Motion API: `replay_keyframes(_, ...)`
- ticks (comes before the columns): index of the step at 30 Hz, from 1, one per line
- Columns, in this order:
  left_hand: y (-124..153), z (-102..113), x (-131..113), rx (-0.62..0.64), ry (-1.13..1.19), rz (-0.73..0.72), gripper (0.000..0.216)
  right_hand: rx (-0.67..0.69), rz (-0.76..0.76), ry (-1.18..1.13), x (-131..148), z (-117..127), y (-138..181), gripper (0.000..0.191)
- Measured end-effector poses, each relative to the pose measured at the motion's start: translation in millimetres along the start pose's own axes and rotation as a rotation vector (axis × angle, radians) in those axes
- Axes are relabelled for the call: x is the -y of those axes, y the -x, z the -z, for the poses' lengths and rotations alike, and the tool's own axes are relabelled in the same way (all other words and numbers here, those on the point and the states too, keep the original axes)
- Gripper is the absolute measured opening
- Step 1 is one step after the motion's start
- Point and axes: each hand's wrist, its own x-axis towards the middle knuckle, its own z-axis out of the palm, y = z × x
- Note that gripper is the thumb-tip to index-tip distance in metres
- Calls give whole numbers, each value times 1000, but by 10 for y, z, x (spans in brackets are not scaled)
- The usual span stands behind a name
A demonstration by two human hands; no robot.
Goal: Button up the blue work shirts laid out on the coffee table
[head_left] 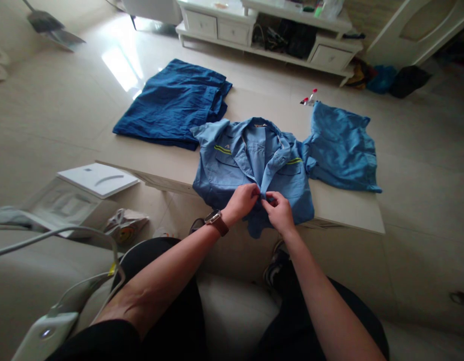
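Note:
A light blue work shirt [228,170] with yellow-green stripes lies face up on a low table [172,168], its collar away from me and its lower edge hanging over the front. My left hand [244,199], below a wrist with a brown-strapped watch, pinches one front edge of the shirt. Close beside it, my right hand [279,210] pinches the other front edge. Both sets of fingertips meet at the front opening, below the open collar. Whether a button is between them is too small to tell.
Dark blue folded clothing [175,105] lies at the table's left, another blue garment [342,148] at its right. Small red-capped bottles [310,98] stand behind. A white box [98,179] is left of the table. A white cabinet [232,32] stands beyond; a cable [66,229] crosses lower left.

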Motion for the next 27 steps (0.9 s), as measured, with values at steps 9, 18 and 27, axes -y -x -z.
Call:
replay_keyframes(9,26,67,-93,-17,106,18,15,12,-5,-75,-9,25,-16,25)
replay_keyframes(18,49,58,-153,12,304,125,11,-5,-58,-119,73,38,10,18)
replay_keyframes(27,49,-127,-52,-40,570,297,7,-27,74,25,99,30,28,11)
